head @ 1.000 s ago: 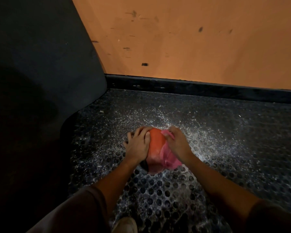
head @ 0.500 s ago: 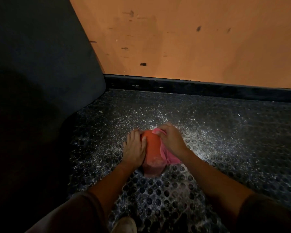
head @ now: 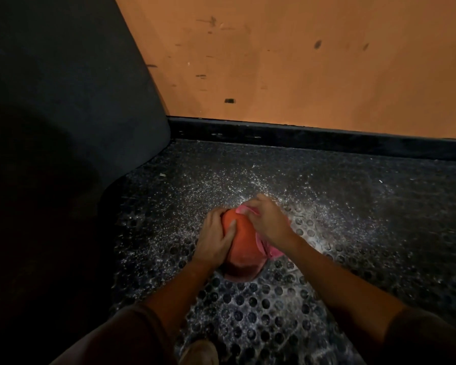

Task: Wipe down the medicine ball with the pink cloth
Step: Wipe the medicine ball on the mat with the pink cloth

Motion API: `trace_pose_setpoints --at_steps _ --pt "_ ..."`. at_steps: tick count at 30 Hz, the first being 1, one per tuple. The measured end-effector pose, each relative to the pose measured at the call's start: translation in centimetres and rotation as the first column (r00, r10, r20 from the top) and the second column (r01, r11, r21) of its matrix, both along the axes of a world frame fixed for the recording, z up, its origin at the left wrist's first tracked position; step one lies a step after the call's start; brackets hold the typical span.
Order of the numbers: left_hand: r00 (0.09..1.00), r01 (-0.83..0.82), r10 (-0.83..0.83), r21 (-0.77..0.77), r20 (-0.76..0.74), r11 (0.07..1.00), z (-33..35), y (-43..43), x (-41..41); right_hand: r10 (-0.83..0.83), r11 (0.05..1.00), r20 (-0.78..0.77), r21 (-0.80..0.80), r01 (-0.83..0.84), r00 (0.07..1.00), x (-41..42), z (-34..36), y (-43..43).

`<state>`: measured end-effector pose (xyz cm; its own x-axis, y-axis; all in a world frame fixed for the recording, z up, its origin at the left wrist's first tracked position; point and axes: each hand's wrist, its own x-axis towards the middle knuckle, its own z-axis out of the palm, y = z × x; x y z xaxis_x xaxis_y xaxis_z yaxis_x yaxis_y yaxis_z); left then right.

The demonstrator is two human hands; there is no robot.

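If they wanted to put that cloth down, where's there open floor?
Bare studded mat lies right of the right hand and beyond the medicine ball up to the baseboard. Crowded at the ball, where left hand and pink cloth meet.

Overall light is running dim. The brightest pool is falling on the studded floor mat, raising white glare specks. The dark panel at left is sinking into shadow. The right hand is blurring slightly
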<state>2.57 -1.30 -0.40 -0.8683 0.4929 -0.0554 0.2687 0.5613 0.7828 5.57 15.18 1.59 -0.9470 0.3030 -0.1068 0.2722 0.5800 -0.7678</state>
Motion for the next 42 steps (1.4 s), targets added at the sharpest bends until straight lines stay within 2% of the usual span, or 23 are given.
trace_pose_setpoints --at_steps 3,7,10,12,15,19,23,27,29,31,32,34,36,39,42 --pt "0.999 0.021 -0.023 -0.046 -0.041 0.999 0.1 0.1 0.1 -0.132 0.990 0.064 0.059 0.128 0.989 -0.2 -0.4 0.5" --pt "0.999 0.036 -0.037 -0.020 -0.038 0.999 0.0 -0.1 -0.1 0.025 0.999 0.016 0.027 -0.025 1.000 0.0 0.4 -0.1" --pt "0.998 0.055 -0.056 -0.053 -0.021 0.997 -0.2 -0.1 -0.4 -0.132 0.991 0.076 0.013 0.132 0.988 1.0 -0.3 1.4" --pt "0.997 0.045 -0.049 -0.070 -0.053 0.997 -0.1 0.2 -0.6 -0.162 0.987 0.039 0.022 0.161 0.986 1.9 -0.4 1.4" --pt "1.000 0.014 -0.016 -0.069 -0.019 0.997 0.2 0.4 -1.1 -0.096 0.994 -0.013 -0.045 0.096 0.995 3.4 -0.1 0.7" --pt "0.997 -0.045 0.051 -0.125 0.049 0.991 0.4 1.3 -1.5 -0.250 0.966 0.047 -0.058 0.252 0.967 3.7 -0.4 1.3" --pt "0.984 -0.115 0.137 -0.185 0.111 0.976 0.8 2.3 -2.3 -0.109 0.994 -0.036 0.011 0.109 0.993 2.8 0.4 0.0" --pt "0.960 -0.188 0.235 -0.267 0.155 0.945 1.2 2.5 -2.8 -0.284 0.956 0.068 -0.050 0.288 0.956 2.8 -0.2 1.3" --pt "0.946 -0.204 0.274 -0.337 0.172 0.919 1.5 2.6 -3.0 -0.267 0.963 0.049 -0.031 0.268 0.963 2.8 0.3 0.4" --pt "0.967 -0.156 0.219 -0.380 0.127 0.912 2.0 2.2 -3.3 -0.182 0.983 -0.023 -0.038 0.181 0.983 2.7 0.5 -0.8" --pt "0.990 -0.083 0.121 -0.397 0.072 0.914 2.1 1.9 -3.5 -0.167 0.985 -0.036 -0.059 0.165 0.985 2.7 0.5 -0.9" --pt "0.989 0.116 -0.145 -0.447 -0.032 0.887 2.3 1.6 -3.7 -0.234 0.968 -0.007 -0.094 0.232 0.972 2.4 0.0 -0.1" --pt "0.956 0.227 -0.287 -0.476 -0.056 0.850 2.3 2.0 -3.5 -0.324 0.937 0.059 -0.122 0.329 0.944 2.1 0.1 1.0" --pt "0.973 0.190 -0.227 -0.432 -0.035 0.882 2.4 2.8 -2.8 -0.369 0.908 0.065 -0.188 0.374 0.927 1.9 0.8 1.7" --pt "0.991 0.125 -0.134 -0.385 0.006 0.915 2.5 2.9 -2.9 -0.352 0.904 -0.084 -0.288 0.315 0.932 1.7 2.2 1.2"
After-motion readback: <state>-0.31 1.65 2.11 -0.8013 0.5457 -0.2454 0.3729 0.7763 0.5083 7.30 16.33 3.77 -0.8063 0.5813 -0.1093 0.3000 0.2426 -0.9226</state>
